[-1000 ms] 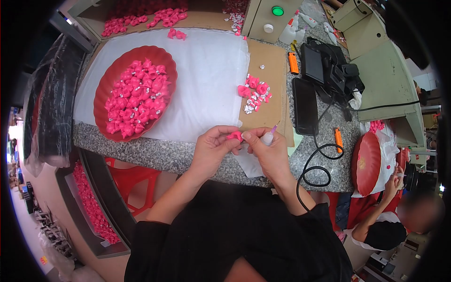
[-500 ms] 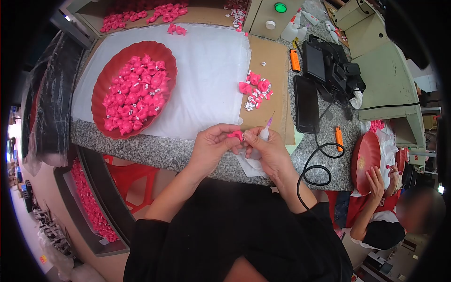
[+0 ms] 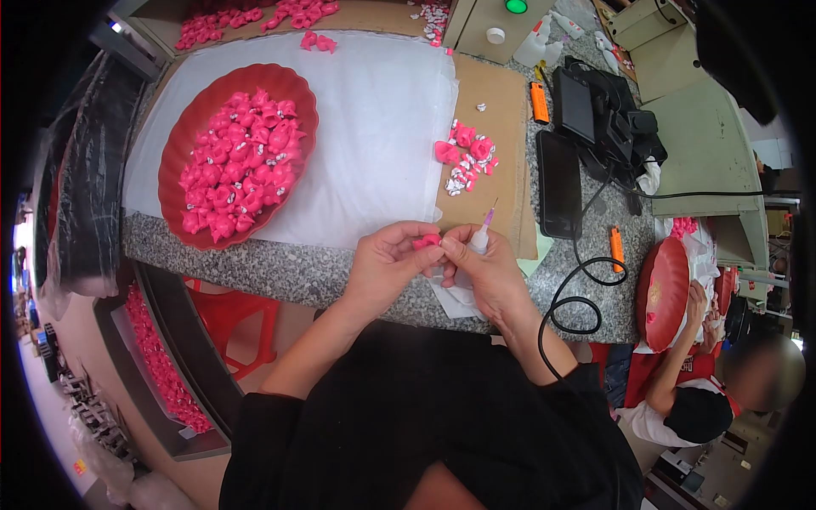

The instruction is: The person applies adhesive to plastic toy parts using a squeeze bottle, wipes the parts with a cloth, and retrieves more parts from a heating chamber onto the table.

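Observation:
Over the counter's front edge, my left hand (image 3: 389,259) pinches a small pink piece (image 3: 427,241) between thumb and fingers. My right hand (image 3: 484,263) touches the same piece with its thumb and fingertip. A small bottle with a purple needle tip (image 3: 482,235) is held in my right hand, tip pointing up. White paper (image 3: 459,297) lies beneath the hands. Beyond them, pink and white pieces (image 3: 467,157) are scattered on brown cardboard (image 3: 493,85). A red scalloped bowl (image 3: 174,149) full of pink pieces stands at the left on a white sheet (image 3: 374,110).
A black phone (image 3: 558,183), orange lighters (image 3: 539,102), a black device (image 3: 574,106) and a looped cable (image 3: 552,310) lie at the right. A co-worker (image 3: 697,408) sits beyond, near another red bowl (image 3: 663,293). A grey bin of pink pieces (image 3: 161,365) is at lower left.
The needle bottle has tilted more upright in my right hand, while both hands stay at the pink piece. The view has shifted slightly. The co-worker's hands have moved beside the far bowl.

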Motion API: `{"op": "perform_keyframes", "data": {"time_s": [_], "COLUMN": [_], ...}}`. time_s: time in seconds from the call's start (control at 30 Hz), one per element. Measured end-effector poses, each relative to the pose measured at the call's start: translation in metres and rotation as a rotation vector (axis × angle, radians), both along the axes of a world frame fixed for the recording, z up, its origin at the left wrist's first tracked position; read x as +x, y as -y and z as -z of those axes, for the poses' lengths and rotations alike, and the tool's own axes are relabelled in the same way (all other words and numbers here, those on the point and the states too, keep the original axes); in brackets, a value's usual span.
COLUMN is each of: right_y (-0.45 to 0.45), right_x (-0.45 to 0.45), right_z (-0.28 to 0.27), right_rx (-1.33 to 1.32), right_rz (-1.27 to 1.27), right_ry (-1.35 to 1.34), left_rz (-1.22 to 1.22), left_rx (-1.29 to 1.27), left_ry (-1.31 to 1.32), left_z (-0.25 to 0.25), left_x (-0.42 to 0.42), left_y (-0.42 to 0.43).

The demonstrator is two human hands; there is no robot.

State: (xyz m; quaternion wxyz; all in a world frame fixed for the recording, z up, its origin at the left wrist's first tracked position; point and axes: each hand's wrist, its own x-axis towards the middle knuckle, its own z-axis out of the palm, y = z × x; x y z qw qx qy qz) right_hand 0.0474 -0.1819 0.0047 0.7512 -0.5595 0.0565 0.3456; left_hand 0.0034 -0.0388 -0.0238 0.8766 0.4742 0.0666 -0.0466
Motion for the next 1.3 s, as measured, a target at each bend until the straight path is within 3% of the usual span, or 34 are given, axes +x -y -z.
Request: {"op": "perform_keyframes", "data": {"time_s": [0.3,0.4,0.47,0.7,0.8,0.87,0.9,0.97,1.03,1.1,1.17,1.3], "right_y": [-0.001,0.005,0.008,0.01,0.013,0.02,0.022,0.024,0.028,0.03,0.032,0.038], "right_x": [0.003,0.005,0.008,0.011,0.013,0.013,0.013,0.015,0.018,0.021,0.023,0.026], "right_z": [-0.005,-0.001,0.001,-0.005,-0.013,-0.017,-0.019,-0.02,-0.017,-0.011,-0.006,-0.005], "right_rx": [-0.035,0.006,0.093,0.064,0.037,0.145,0.144,0.142,0.166,0.185,0.336,0.368], "right_rz": [0.005,-0.04,-0.014,-0.063,-0.019,-0.029,-0.027,-0.015,-0.008,-0.002,0.066,0.089], "right_ry": [-0.052,-0.029,-0.084,-0.083,-0.149,-0.101,-0.101,0.005,0.052,0.093,0.085,0.032], "left_rz": [-0.013,0.098,0.178,0.178,-0.142,-0.542,-0.719,-0.742,-0.801,-0.591,-0.443,-0.307], "left_rx": [-0.015,0.058,-0.23,-0.257,0.365,0.8,1.152,1.829,1.957,1.828,1.721,1.66], "left_ry": [0.026,0.051,-0.012,-0.03,0.085,0.181,0.239,0.171,0.34,0.541,0.563,0.52], "left_z": [-0.002,0.0,-0.003,-0.008,-0.041,-0.067,-0.071,-0.077,-0.07,-0.062,-0.05,-0.044], "left_x": [-0.002,0.0,0.001,0.001,-0.002,-0.002,0.002,0.008,0.022,0.038,0.057,0.089], "left_y": [0.002,-0.004,-0.01,-0.011,-0.031,-0.063,-0.084,-0.112,-0.106,-0.08,-0.039,0.0]}}
